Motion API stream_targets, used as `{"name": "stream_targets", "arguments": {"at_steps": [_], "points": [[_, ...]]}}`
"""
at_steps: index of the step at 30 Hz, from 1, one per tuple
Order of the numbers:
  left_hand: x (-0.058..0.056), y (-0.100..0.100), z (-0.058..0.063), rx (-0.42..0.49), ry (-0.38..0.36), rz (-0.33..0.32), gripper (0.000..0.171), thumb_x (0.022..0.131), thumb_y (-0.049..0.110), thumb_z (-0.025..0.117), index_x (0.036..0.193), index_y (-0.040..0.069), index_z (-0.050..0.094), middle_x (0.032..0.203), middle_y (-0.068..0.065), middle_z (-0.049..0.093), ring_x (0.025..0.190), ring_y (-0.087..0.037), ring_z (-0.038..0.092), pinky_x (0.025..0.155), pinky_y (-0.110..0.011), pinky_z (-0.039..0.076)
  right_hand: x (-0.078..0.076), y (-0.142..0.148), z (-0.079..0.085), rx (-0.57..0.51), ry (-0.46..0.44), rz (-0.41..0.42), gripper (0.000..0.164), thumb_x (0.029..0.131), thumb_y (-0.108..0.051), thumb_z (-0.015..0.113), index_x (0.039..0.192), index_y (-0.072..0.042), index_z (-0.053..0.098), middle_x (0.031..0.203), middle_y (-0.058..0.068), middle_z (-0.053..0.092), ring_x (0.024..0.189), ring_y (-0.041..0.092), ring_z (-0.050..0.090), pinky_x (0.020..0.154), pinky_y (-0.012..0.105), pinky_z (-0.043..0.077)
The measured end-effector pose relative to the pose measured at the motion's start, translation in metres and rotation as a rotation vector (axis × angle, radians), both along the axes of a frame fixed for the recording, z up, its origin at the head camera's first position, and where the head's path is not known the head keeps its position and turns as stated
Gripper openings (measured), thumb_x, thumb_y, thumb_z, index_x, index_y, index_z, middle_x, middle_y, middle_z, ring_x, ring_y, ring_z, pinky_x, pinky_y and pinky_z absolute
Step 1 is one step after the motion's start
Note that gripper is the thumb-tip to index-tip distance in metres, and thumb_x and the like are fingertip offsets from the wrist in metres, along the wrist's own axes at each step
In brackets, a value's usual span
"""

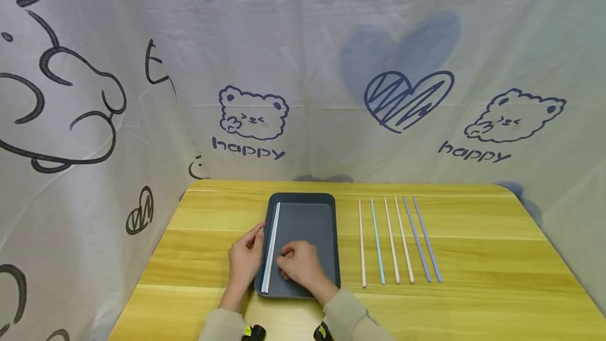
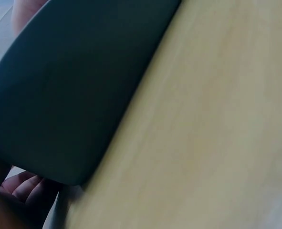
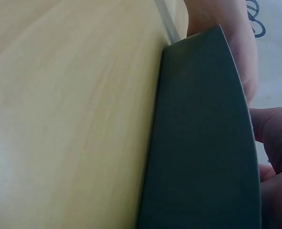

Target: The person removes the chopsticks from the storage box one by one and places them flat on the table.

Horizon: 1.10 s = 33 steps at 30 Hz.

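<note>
A dark grey rectangular tray (image 1: 307, 225) stands on the wooden table, its outer wall filling much of both wrist views. Inside, along its left side, slim sticks (image 1: 272, 246) in white and pale blue lie close together lengthwise. My left hand (image 1: 243, 259) is at the tray's left rim, fingers bent loosely and fingertips by the edge. Over the tray floor, just right of the sticks, is my right hand (image 1: 300, 264); its fingers are curled, with nothing visible between them. The undersides of its fingers are hidden in the head view.
Right of the tray, several separate sticks lie roughly parallel on the table (image 1: 487, 257): pale pink sticks (image 1: 362, 243), a light blue stick (image 1: 377, 241) and purple sticks (image 1: 417, 238). A printed cloth (image 1: 322, 136) hangs behind the table and along its sides.
</note>
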<state>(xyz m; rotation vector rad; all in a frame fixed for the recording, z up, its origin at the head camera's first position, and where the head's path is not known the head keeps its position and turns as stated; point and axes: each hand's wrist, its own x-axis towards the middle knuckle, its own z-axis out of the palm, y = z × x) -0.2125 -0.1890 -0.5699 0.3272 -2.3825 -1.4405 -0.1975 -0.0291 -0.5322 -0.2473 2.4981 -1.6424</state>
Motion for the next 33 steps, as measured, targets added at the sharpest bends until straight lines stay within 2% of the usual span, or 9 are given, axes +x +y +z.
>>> {"name": "stream_targets", "arguments": {"at_steps": [7, 14, 21, 27, 33], "points": [[0.000, 0.000, 0.001, -0.003, -0.001, 0.004, 0.026, 0.103, 0.020, 0.068, 0.126, 0.021, 0.080, 0.107, -0.010, 0.082, 0.084, -0.016, 0.074, 0.065, -0.021, 0.050, -0.002, -0.006, -0.002, 0.013, -0.021, 0.003, 0.016, 0.083, 0.001, 0.068, 0.096, 0.009, 0.075, 0.058, 0.004, 0.070, 0.043, 0.010, 0.061, 0.046, 0.026, 0.051], [0.000, -0.001, 0.000, -0.005, -0.009, -0.003, 0.026, 0.104, 0.019, 0.067, 0.127, 0.021, 0.079, 0.109, -0.011, 0.081, 0.092, -0.022, 0.076, 0.067, -0.022, 0.052, -0.010, -0.012, -0.007, 0.020, -0.039, -0.048, 0.006, 0.084, -0.001, 0.070, 0.081, 0.002, 0.075, 0.049, 0.003, 0.064, 0.036, 0.007, 0.057, 0.039, 0.027, 0.050], [0.000, 0.000, 0.000, -0.003, -0.010, 0.000, 0.026, 0.104, 0.019, 0.067, 0.126, 0.020, 0.079, 0.110, -0.011, 0.081, 0.092, -0.021, 0.076, 0.067, -0.021, 0.051, -0.017, -0.015, -0.014, 0.021, -0.049, -0.061, 0.013, 0.085, -0.004, 0.074, 0.073, -0.003, 0.072, 0.044, -0.002, 0.059, 0.033, 0.004, 0.052, 0.036, 0.028, 0.048], [-0.001, 0.000, 0.001, -0.001, -0.033, 0.001, 0.027, 0.104, 0.021, 0.067, 0.128, 0.022, 0.079, 0.111, -0.010, 0.081, 0.093, -0.022, 0.077, 0.067, -0.021, 0.052, -0.018, -0.016, -0.015, 0.013, -0.067, -0.081, 0.012, 0.084, -0.002, 0.076, 0.073, -0.003, 0.071, 0.045, -0.001, 0.060, 0.033, 0.005, 0.052, 0.036, 0.028, 0.048], [-0.001, 0.001, 0.000, -0.008, -0.019, 0.008, 0.026, 0.103, 0.021, 0.067, 0.126, 0.022, 0.080, 0.108, -0.009, 0.082, 0.087, -0.016, 0.076, 0.065, -0.022, 0.052, -0.018, -0.015, -0.014, 0.048, -0.076, -0.074, 0.019, 0.086, -0.010, 0.079, 0.069, -0.007, 0.072, 0.043, -0.002, 0.058, 0.032, 0.006, 0.052, 0.036, 0.028, 0.048]]}}
